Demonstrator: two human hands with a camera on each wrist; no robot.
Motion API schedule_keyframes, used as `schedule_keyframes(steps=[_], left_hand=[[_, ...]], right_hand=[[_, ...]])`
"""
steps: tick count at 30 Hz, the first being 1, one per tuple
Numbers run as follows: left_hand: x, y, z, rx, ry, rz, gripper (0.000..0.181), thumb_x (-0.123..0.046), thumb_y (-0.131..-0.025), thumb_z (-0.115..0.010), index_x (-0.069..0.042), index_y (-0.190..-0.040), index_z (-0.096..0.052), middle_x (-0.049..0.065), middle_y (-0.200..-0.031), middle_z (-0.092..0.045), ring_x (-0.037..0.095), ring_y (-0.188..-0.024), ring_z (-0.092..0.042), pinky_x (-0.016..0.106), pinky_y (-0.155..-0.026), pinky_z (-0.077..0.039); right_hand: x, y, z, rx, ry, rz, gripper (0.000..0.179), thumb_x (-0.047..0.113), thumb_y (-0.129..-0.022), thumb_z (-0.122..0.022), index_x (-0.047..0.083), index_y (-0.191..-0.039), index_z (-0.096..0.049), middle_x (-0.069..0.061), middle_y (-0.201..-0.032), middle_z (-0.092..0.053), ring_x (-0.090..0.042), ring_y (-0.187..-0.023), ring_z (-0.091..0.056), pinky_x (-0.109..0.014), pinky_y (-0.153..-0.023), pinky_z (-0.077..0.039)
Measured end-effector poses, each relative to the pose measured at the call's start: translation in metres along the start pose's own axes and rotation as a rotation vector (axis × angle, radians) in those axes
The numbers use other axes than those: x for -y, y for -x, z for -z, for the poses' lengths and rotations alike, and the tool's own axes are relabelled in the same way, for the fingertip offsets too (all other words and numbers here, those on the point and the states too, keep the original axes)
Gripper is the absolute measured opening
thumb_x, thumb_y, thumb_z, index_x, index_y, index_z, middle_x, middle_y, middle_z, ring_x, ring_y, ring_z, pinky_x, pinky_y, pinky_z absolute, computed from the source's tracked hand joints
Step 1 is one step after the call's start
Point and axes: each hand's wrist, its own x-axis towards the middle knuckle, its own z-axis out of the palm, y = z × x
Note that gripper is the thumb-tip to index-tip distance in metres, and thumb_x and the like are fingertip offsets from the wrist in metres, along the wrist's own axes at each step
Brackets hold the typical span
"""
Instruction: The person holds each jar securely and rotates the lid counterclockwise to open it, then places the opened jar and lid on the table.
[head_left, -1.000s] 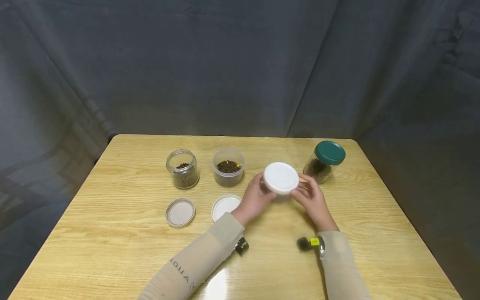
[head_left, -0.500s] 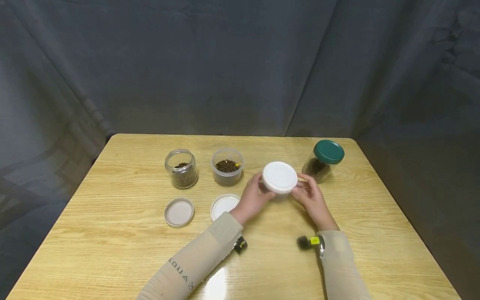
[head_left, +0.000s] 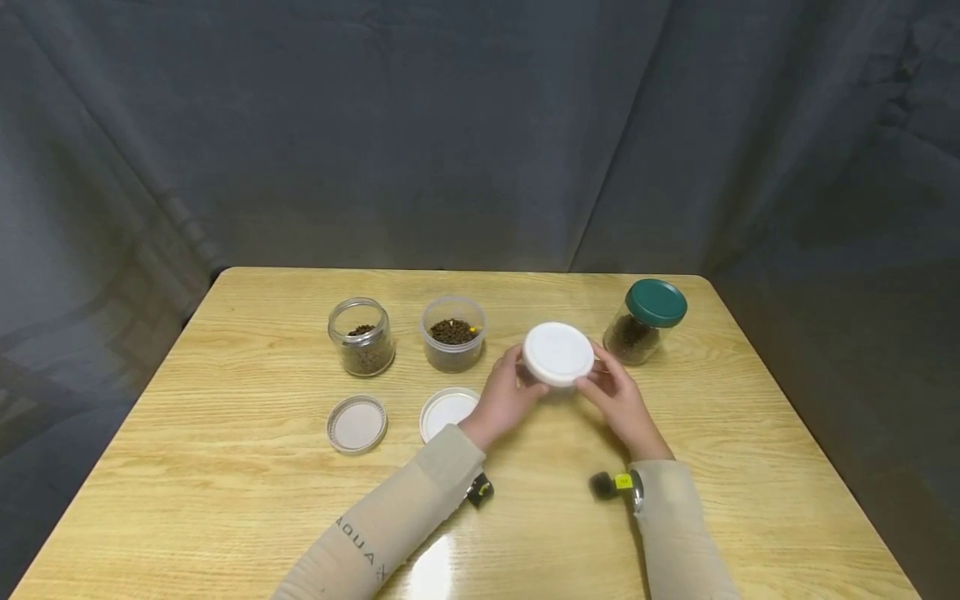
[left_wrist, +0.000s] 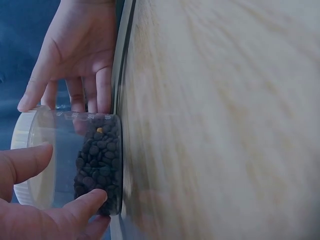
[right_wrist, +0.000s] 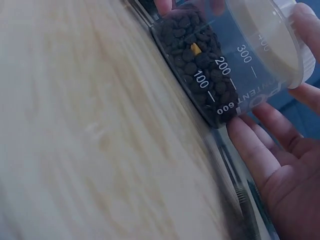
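Note:
Both hands are around a clear plastic jar (left_wrist: pixel 65 130) with a white lid (head_left: pixel 558 354) on top. The jar stands upright on the table, part filled with dark brown pellets (left_wrist: pixel 97 165) and a yellow piece. My left hand (head_left: pixel 504 402) grips the jar's left side, its thumb near the lid and its fingers lower down. From the right, my right hand (head_left: pixel 624 407) holds it with the thumb at the lid's rim and fingers along the wall. White measuring marks show on the jar in the right wrist view.
On the left of the wooden table (head_left: pixel 225 492) stand an open glass jar (head_left: pixel 363 342) and an open plastic tub (head_left: pixel 453 342), both holding brown pellets. Before them lie a grey lid (head_left: pixel 357 425) and a white lid (head_left: pixel 446 412). A green-lidded jar (head_left: pixel 647 321) stands behind my right hand.
My right hand has shifted slightly left, its thumb and fingers closer about the lid's rim. The left hand keeps its grip, and the jar stays in place.

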Motion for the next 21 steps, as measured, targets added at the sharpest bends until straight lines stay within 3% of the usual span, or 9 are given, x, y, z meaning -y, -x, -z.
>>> schedule_keyframes(steps=[8, 14, 18, 21], left_hand=[[0.0000, 0.0001, -0.0002, -0.001, -0.007, -0.005, 0.075, -0.008, -0.089, -0.075, 0.002, -0.152, -0.036, 0.022, -0.140, -0.052, 0.031, -0.121, -0.058, 0.043, -0.107, -0.049], [0.0010, -0.0003, -0.0006, -0.002, -0.009, 0.007, 0.076, -0.008, -0.089, -0.076, 0.002, -0.153, -0.035, 0.023, -0.141, -0.051, 0.032, -0.122, -0.057, 0.045, -0.109, -0.047], [0.0007, -0.0003, -0.0007, -0.004, -0.006, 0.006, 0.077, -0.009, -0.089, -0.076, 0.003, -0.153, -0.035, 0.024, -0.142, -0.050, 0.033, -0.124, -0.057, 0.046, -0.110, -0.047], [0.0007, -0.0005, -0.0005, -0.002, -0.005, 0.000, 0.077, -0.008, -0.089, -0.076, 0.002, -0.153, -0.035, 0.023, -0.142, -0.050, 0.033, -0.124, -0.057, 0.046, -0.109, -0.048]], right_hand=[[0.0042, 0.0027, -0.0010, 0.011, -0.117, -0.041, 0.061, 0.004, -0.100, -0.061, 0.004, -0.151, -0.028, -0.025, -0.134, -0.048, -0.006, -0.111, -0.060, -0.019, -0.096, -0.052], [0.0023, 0.0030, 0.0009, 0.030, -0.169, -0.036, 0.056, 0.007, -0.103, -0.058, 0.001, -0.151, -0.030, -0.017, -0.132, -0.048, -0.006, -0.111, -0.061, -0.023, -0.096, -0.054], [0.0023, 0.0030, 0.0019, 0.044, -0.152, -0.010, 0.054, 0.012, -0.106, -0.053, 0.002, -0.154, -0.032, -0.012, -0.131, -0.050, -0.007, -0.114, -0.060, -0.026, -0.098, -0.053], [0.0020, 0.0020, 0.0012, 0.018, -0.069, -0.002, 0.057, 0.011, -0.104, -0.058, 0.005, -0.155, -0.035, -0.010, -0.128, -0.053, -0.006, -0.112, -0.060, -0.021, -0.098, -0.053]])
